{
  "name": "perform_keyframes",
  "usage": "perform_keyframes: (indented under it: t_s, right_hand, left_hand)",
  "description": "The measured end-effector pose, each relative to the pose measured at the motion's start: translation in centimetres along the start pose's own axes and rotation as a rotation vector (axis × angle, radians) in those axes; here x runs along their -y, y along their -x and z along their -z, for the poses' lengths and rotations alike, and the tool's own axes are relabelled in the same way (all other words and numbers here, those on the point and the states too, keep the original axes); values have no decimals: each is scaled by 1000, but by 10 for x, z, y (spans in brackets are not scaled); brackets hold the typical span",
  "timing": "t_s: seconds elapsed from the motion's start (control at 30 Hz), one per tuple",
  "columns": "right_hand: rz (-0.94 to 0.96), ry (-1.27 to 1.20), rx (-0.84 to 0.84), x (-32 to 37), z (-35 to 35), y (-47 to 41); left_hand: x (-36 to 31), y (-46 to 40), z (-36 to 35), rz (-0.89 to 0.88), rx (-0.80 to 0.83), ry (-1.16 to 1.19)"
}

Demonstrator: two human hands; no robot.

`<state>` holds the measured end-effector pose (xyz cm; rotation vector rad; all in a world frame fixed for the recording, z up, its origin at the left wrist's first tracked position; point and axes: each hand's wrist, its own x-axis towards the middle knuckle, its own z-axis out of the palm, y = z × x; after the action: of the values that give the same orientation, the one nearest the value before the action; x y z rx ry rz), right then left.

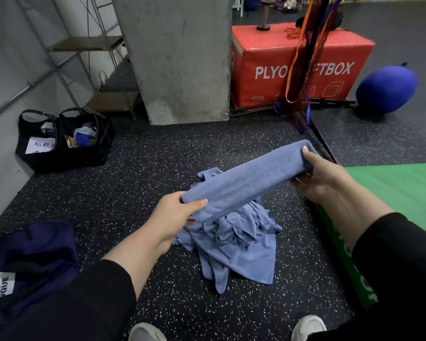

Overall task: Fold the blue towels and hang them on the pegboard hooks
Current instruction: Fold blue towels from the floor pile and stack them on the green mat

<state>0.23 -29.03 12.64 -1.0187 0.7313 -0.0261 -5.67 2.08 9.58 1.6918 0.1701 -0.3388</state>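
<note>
Towel (249,179), folded, pinched at its ends between left hand (175,217) and right hand (322,178).

Blue towels (244,183), white-speckled black floor (138,183), red box (300,67), green mat (399,190).

towel in hands: long folded blue terry towel (249,179), held level above the heap
left hand (175,215): grips its near end, thumb on top
right hand (322,179): grips its far end
heap: crumpled blue towels (234,244) on black speckled rubber floor (143,168)
behind heap: grey concrete pillar (180,57), red foam plyo box (300,67)
</note>
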Motion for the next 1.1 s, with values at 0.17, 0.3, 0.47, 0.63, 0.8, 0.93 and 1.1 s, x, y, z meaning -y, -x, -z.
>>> perform_keyframes:
  t_s: [0.17,0.3,0.47,0.63,0.8,0.93,1.1]
  right_hand:
    - [84,112,22,19,27,30]
    - [135,182,22,39,62,60]
    - [98,273,-86,58,140,73]
    - [40,410,-220,47,244,59]
    - [-4,462,-311,25,354,38]
    - [0,492,-382,23,427,6]
    - [26,594,-448,31,493,-51]
  left_hand:
    - [-13,19,-9,16,80,70]
    - [-23,38,-32,39,192,81]
    - [-29,54,-94,28,270,83]
    - [-11,47,-175,107,321,1]
    - [21,36,-264,212,361,-67]
    - [49,27,-336,264,430,-124]
    - [80,3,-411,292,418,-193]
